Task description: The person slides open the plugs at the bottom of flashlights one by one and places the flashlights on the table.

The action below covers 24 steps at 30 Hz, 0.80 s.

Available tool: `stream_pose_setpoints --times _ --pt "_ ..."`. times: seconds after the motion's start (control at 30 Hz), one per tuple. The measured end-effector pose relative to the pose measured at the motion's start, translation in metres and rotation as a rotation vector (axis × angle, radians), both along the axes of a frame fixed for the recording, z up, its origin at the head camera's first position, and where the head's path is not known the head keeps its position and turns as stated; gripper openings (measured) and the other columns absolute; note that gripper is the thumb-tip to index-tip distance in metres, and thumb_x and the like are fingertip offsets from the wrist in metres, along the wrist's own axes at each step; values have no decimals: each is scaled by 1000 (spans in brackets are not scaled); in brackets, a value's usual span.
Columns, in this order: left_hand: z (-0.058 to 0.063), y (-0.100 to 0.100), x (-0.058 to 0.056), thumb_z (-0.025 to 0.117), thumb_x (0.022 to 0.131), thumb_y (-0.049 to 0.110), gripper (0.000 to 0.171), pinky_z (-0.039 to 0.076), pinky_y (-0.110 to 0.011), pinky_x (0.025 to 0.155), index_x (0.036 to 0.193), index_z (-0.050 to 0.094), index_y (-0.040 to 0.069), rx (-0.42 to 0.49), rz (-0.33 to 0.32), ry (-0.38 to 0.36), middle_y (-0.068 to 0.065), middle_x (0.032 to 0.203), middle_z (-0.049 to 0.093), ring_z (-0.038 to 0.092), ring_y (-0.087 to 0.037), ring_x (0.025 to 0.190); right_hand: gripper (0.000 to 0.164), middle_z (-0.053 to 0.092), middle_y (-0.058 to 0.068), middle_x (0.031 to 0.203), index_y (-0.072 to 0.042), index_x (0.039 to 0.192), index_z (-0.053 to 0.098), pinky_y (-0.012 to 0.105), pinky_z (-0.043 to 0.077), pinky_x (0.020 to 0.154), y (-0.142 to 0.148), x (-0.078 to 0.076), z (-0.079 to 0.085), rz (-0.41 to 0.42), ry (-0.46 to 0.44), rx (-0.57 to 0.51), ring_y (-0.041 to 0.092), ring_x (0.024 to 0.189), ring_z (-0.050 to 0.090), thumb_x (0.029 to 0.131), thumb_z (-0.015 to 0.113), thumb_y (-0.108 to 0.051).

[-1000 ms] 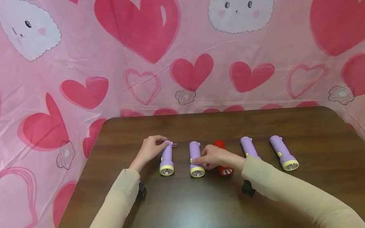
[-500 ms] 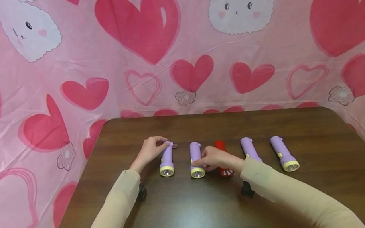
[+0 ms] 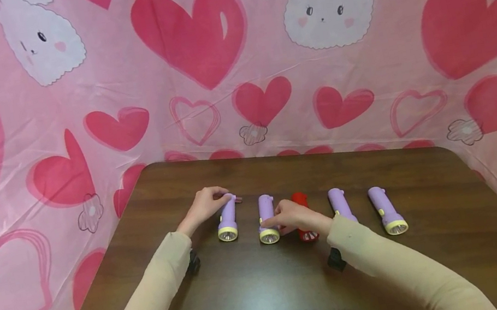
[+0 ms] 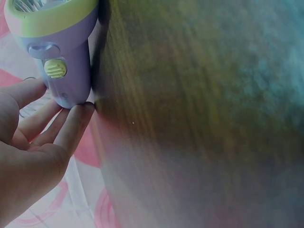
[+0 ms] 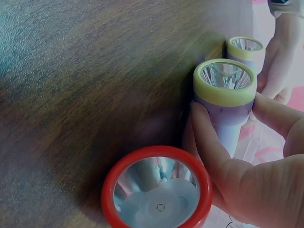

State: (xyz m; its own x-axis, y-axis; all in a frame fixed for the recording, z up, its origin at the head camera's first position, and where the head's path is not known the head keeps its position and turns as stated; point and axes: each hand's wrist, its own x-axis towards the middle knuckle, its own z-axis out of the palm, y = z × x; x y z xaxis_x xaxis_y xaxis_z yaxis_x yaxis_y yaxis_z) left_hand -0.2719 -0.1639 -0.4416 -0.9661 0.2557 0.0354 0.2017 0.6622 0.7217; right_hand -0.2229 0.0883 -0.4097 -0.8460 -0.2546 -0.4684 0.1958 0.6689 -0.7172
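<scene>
Several flashlights lie in a row on the brown table, lenses toward me. My left hand (image 3: 206,204) holds the tail end of the leftmost purple flashlight (image 3: 227,219); in the left wrist view its thumb lies along one side of the purple body (image 4: 71,80) and fingertips touch the tail. With my right hand (image 3: 293,215) I grip the second purple flashlight (image 3: 265,207) near its yellow-rimmed head, thumb and a finger on opposite sides in the right wrist view. Right beside that hand lies a red flashlight (image 3: 299,199), partly hidden by it.
Two more purple flashlights lie to the right: one (image 3: 337,198) partly behind my right forearm, the other (image 3: 383,204) at the row's right end. The dark wooden table (image 3: 254,298) ends at a pink heart-patterned cloth (image 3: 193,65) behind and at the sides.
</scene>
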Motion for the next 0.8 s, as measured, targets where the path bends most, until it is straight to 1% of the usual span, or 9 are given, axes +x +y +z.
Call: stream_pose_setpoints --times 0.27,0.63,0.8 --pt "-2 0 -1 64 96 25 33 55 -46 97 120 69 3 5 -2 -8 -17 120 71 66 -30 108 35 68 11 96 2 102 65 33 61 81 0 0 2 -2 -18 -12 19 83 65 88 75 -29" --pt "0 0 0 64 96 24 32 55 -47 97 118 70 1 4 -8 28 -19 119 71 67 -32 108 38 68 12 100 3 107 64 33 61 83 -2 -1 2 -15 -30 -14 20 86 66 89 74 -30" --pt "0 0 0 64 96 24 32 55 -47 97 118 70 1 11 -5 21 -19 119 71 67 -32 108 39 67 13 101 3 108 62 34 60 85 -2 -1 3 -26 -32 -22 21 88 66 89 74 -29"
